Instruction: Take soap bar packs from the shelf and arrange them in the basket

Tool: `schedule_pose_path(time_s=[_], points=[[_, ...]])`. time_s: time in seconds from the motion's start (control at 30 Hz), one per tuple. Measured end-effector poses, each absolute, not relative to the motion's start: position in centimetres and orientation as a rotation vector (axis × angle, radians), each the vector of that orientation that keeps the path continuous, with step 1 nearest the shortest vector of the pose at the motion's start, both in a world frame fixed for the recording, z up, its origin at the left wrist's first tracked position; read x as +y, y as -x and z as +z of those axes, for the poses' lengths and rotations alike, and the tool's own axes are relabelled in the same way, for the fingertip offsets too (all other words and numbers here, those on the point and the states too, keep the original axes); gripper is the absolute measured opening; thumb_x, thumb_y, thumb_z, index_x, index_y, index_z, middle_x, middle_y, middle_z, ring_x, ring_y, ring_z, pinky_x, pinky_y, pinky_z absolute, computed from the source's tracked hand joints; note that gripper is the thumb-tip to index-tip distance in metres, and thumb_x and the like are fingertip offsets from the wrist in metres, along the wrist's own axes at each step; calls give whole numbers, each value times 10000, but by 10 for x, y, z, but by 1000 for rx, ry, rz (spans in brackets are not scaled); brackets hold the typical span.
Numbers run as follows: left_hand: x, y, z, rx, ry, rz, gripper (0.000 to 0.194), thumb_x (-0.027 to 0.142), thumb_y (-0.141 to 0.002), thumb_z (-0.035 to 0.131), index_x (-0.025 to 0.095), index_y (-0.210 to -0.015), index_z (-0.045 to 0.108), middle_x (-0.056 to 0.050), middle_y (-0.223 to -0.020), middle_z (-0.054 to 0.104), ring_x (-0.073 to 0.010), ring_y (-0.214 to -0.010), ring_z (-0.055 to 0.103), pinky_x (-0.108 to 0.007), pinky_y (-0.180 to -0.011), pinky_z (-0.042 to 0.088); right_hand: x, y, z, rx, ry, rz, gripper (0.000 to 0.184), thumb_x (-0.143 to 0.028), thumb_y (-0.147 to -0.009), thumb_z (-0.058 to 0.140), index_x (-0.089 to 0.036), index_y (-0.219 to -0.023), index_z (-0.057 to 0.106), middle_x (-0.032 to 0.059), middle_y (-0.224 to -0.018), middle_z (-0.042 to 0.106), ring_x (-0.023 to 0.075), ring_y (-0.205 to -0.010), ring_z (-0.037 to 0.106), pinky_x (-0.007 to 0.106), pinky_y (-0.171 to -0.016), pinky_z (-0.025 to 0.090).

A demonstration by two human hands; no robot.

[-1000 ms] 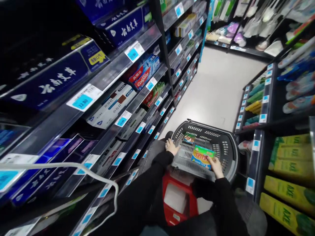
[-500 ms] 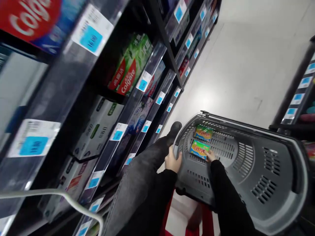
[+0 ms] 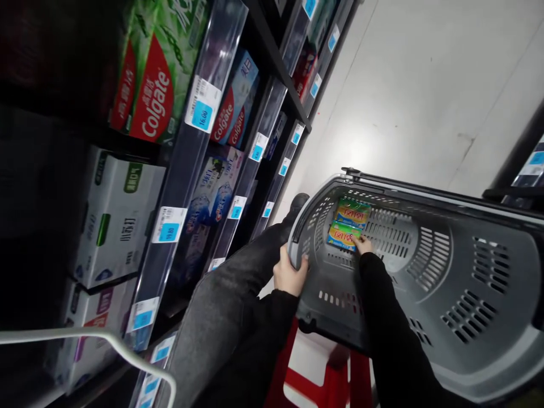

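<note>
A grey plastic shopping basket (image 3: 314, 283) with slotted walls stands tilted in front of me. My left hand (image 3: 290, 273) is closed around its near left rim, thumb on the inside. Down inside the basket, my right hand (image 3: 362, 245) pinches the edge of a green, yellow and blue packet (image 3: 343, 236) with red lettering. Right beside it lies a second packet of the same look (image 3: 353, 213), farther up against the basket's end. Both packets rest flat on the slotted bottom.
Shelves on the left hold green Colgate boxes (image 3: 159, 79), white boxes (image 3: 123, 218) and price tags (image 3: 169, 225). A white cable (image 3: 123, 354) crosses the lower left. Red-and-white bag-like material (image 3: 308, 374) is below the basket. Pale floor (image 3: 395, 102) stretches ahead; another shelf (image 3: 531, 170) stands right.
My view has come closer to the shelves and basket, so both look larger. My left hand stays on the rim, and my right hand stays at the nearer packet.
</note>
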State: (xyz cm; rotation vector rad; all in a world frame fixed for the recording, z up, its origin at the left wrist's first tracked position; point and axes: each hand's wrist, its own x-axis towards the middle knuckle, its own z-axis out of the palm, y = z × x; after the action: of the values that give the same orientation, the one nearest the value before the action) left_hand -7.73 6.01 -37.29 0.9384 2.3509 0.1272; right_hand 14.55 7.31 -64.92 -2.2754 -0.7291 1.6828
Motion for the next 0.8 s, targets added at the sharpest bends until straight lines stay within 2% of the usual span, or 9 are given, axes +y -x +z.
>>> schedule_pose_path(time_s=[0.1,0.27,0.43,0.53,0.8], points=[[60,77,-373,2359,-948,147,464,406,-773,583,211,-1189,514,-28,-726,651,-209,-643,643,-264,-601,448,75,-144,-645,-783,2354,1643,390,-483,-633,694,-139,-816,673,85,-815,681,237,-828,622,317,-790,463],[60,77,-373,2357,-964,159,435,399,-774,581,213,-1162,517,-25,-728,652,-203,-645,646,-258,-611,455,71,-134,-635,-794,2508,1517,417,-491,-734,621,-148,-949,722,117,-883,707,260,-892,642,316,-816,453],[61,77,-373,2347,-946,153,443,393,-778,588,208,-1174,513,-52,-778,677,-229,-697,665,-276,-639,466,64,-127,-631,-736,2502,1480,488,-484,-790,557,-134,-1089,718,109,-876,723,223,-766,662,276,-731,473],[62,76,-372,2345,-938,137,432,374,-784,594,211,-1175,510,-66,-819,687,-237,-741,675,-280,-665,477,58,-125,-634,-694,2495,1429,567,-519,-805,508,-108,-1149,694,119,-914,727,231,-808,666,281,-733,486],[63,76,-370,2321,-928,116,417,377,-796,597,223,-1170,493,-57,-852,692,-228,-760,681,-272,-680,493,48,-125,-640,-570,2537,1333,662,-578,-790,474,-56,-1133,694,156,-979,718,258,-882,662,301,-748,498]])
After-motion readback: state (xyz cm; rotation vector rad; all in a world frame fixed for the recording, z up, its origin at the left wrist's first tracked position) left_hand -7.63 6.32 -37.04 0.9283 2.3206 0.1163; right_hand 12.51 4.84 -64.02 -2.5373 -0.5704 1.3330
